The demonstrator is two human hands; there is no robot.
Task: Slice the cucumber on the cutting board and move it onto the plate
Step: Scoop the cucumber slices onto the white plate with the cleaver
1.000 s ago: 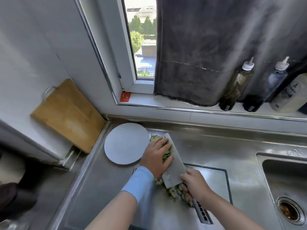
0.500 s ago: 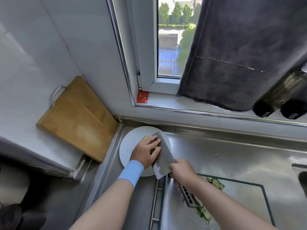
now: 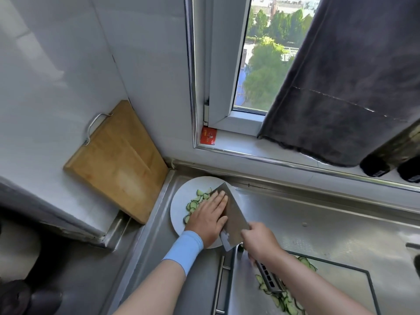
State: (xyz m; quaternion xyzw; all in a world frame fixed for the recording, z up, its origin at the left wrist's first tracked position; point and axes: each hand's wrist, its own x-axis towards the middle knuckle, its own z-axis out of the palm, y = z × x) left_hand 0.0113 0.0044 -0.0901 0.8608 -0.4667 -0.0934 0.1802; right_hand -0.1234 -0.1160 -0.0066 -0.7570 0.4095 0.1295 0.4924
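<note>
The left grip (image 3: pixel 208 218) was laid flat, fingers straight, against the blade of the cleaver (image 3: pixel 235 220) over the plate (image 3: pixel 180 202); the right grip (image 3: pixel 261 243) was curled round the cleaver's handle; cucumber slices (image 3: pixel 197 200) were seen on the plate (others were scattered on the cutting board (image 3: pixel 336 292)); both were carried by the steel worktop (image 3: pixel 318 212).

The white plate (image 3: pixel 181 196) carries pale green cucumber slices (image 3: pixel 194 203) with dark green rims. The knife (image 3: pixel 236 220) blade is silver-grey, the wristband (image 3: pixel 184 248) light blue, the table (image 3: pixel 329 223) dull steel grey. Far left a wooden board (image 3: pixel 116 160) is honey-tan; the curtain (image 3: pixel 352 76) is dark grey.
</note>
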